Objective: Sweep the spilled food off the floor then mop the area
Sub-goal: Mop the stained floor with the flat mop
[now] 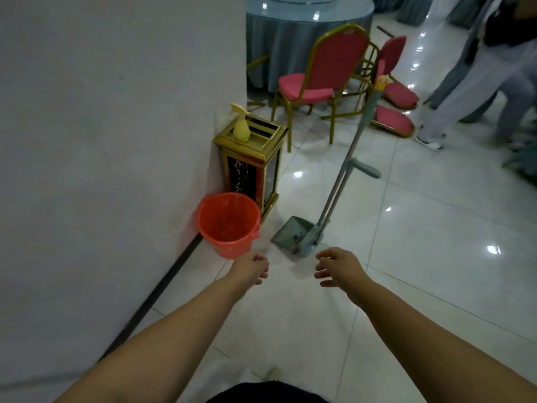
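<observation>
A grey long-handled dustpan (293, 232) stands on the white tiled floor, its pole (353, 144) leaning up to a yellow tip near the chairs. An orange bucket (228, 225) lined with a bag sits against the wall to its left. My left hand (252, 267) hovers just below the bucket, fingers loosely curled, holding nothing. My right hand (337, 266) reaches out just below the dustpan with relaxed fingers, also holding nothing. No spilled food shows on the floor here.
A gold-framed bin (251, 167) with a yellow spray bottle (241, 126) on top stands by the wall corner. Red chairs (319, 80) stand and lie beyond, by a draped round table (305, 33). People's legs (470, 103) are at the right. A white wall (101, 141) fills the left.
</observation>
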Available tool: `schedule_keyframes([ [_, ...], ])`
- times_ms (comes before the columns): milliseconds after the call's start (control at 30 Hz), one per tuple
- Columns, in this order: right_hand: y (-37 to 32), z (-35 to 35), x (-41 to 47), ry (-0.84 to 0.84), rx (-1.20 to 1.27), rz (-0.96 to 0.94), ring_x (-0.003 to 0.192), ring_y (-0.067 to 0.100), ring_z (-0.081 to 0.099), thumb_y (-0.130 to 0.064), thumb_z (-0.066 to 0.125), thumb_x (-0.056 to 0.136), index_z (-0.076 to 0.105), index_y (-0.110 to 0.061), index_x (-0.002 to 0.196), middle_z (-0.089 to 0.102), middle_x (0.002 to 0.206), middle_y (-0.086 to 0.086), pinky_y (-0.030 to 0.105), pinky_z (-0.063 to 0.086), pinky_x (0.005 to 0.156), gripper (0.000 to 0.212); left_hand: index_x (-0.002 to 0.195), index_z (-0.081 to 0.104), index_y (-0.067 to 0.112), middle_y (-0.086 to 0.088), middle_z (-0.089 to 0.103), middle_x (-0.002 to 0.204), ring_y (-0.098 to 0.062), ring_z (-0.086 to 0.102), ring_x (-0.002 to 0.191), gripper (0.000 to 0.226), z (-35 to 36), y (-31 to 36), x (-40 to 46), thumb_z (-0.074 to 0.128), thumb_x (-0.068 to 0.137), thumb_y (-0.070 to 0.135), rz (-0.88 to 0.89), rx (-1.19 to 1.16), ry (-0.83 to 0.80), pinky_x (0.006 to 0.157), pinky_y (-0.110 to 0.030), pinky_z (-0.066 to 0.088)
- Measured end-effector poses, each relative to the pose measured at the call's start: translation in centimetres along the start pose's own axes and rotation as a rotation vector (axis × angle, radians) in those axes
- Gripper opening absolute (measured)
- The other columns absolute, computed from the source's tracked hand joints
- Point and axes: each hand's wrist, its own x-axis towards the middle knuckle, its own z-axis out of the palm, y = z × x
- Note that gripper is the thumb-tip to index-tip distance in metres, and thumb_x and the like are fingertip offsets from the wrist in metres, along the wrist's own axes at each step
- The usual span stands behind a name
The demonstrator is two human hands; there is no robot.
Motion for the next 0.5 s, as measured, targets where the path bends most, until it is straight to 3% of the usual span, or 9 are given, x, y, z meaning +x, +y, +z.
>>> schedule_keyframes([
  [400,0.2,-9.7,5.7,0.124,0.117,-0.056,0.078,0.017,0.066,-0.004,0.045,0.095,0.060,-0.013,0.102,0.064,0.090,0.008,0.021,0.054,0.057,0.018,0.100,0.057,0.007,-0.011,0.060,0.089,-0.016,0.057,0.071,0.010,7.8,9.1,6.6,0.052,0.092,0.006,0.085,0.018,-0.013,0.062,-0.025,0.048],
  [500,-0.8,-12.3,8.4,0.150,0.111,-0.062,0.078,0.017,0.065,-0.003,0.046,0.094,0.060,-0.014,0.101,0.064,0.089,0.007,0.021,0.054,0.058,0.019,0.098,0.057,0.008,-0.008,0.060,0.084,-0.014,0.057,0.067,0.007,10.1,11.8,9.5,0.052,0.093,0.008,0.114,0.017,-0.019,0.054,-0.020,0.048],
])
